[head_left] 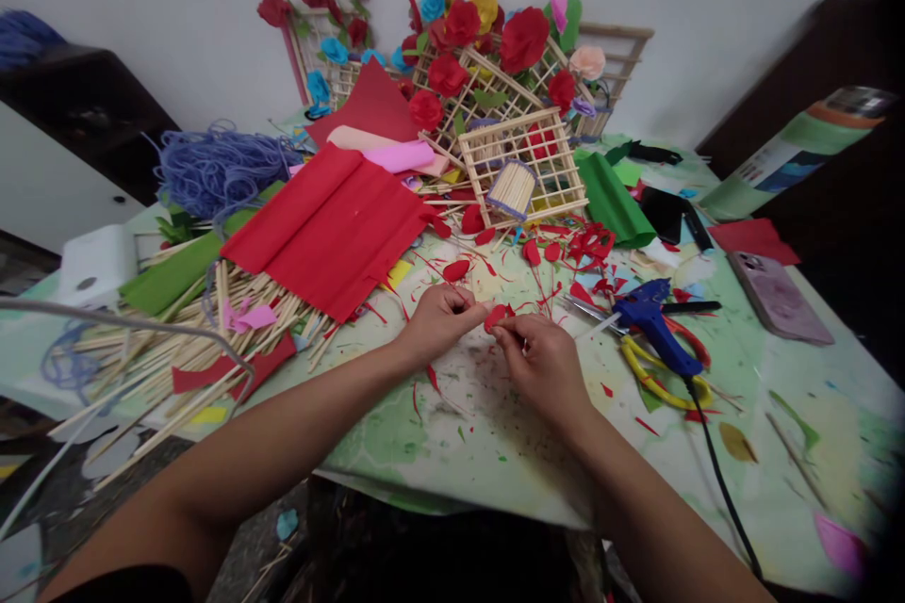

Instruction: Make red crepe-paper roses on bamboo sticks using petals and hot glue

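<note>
Over the front middle of the table, a small red paper petal (497, 317) is between my two hands. My right hand (543, 366) pinches its right side with thumb and fingertips. From the left, my left hand (439, 325) meets the petal's edge with a stretched thumb, its other fingers curled in; whether the curled fingers hold anything more is hidden. Just beyond the hands lie more cut red petals (456, 270) and thin red scraps. Right of my right hand, a blue glue gun (657, 325) rests across yellow-handled scissors (654, 382).
A red paper sheet (332, 226) covers bamboo sticks (275, 325) at left, near blue yarn (212, 170). Stick lattices (527, 165) with paper roses (523, 40) stand at the back. A phone (781, 297) and a bottle (792, 155) are at right; the glue gun's cord (721, 476) runs off the front.
</note>
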Tool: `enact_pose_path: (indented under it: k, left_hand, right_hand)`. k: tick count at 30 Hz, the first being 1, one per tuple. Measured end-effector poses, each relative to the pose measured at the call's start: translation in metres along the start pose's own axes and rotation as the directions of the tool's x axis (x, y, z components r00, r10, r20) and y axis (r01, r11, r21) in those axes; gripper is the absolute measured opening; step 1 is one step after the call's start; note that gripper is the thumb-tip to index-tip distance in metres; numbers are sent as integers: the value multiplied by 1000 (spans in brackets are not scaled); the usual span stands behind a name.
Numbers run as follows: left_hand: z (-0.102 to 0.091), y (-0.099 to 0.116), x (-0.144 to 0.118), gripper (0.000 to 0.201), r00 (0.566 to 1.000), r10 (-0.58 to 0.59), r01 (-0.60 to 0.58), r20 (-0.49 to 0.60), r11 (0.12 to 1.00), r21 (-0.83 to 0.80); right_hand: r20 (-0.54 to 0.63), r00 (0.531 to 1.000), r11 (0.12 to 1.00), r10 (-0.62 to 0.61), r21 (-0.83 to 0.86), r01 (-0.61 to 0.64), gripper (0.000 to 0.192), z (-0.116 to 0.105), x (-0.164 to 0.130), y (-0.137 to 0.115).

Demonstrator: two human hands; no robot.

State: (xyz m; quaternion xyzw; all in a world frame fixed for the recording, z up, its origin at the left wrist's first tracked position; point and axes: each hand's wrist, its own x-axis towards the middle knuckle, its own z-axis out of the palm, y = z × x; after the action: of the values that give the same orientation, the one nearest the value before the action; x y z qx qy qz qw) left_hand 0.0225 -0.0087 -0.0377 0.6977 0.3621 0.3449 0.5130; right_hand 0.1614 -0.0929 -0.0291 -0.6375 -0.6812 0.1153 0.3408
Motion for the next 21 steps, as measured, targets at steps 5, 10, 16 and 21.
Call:
enact_pose_path:
  k: [5, 10, 16, 21]
  left_hand:
    - [0, 2, 0, 35, 996, -34, 41, 79, 995, -91]
    - [-1, 0, 0, 32, 997, 1, 1, 74, 1000, -22]
    - [0, -6, 1, 27, 999, 9, -8, -31, 1000, 27]
    - [0, -6, 2, 26, 999, 47, -47, -19, 999, 14]
  right_hand:
    - [-61, 991, 987, 115, 116, -108, 20, -1, 1, -2]
    - [-50, 989, 982, 138, 139, -129, 20, -3, 3, -1]
    - [-96, 993, 996, 66, 62, -60, 20, -2, 0, 1]
    - [-101, 995, 1000, -9, -3, 8, 20, -1, -1, -1]
